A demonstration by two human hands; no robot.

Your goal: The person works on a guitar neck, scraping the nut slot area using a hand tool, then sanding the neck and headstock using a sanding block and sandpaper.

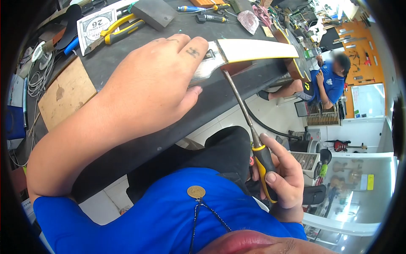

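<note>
My left hand (158,78) is wrapped over the headstock (206,70) of a guitar, its fingers curled around it. The guitar neck (258,49) runs off to the right, with a white top face and a yellow strip along its near edge. In my right hand (284,175) is a chisel (242,103) with a black and yellow handle. Its long steel shaft points up and left, and the tip meets the side of the neck near the headstock end. Whether it presses into the wood I cannot tell.
Yellow-handled pliers (122,30), a dark grey block (153,13) and screwdrivers (211,18) lie on the black bench (139,146). A wooden board (67,93) is at left beside coiled cables (40,78). Another person (332,80) sits at the far right.
</note>
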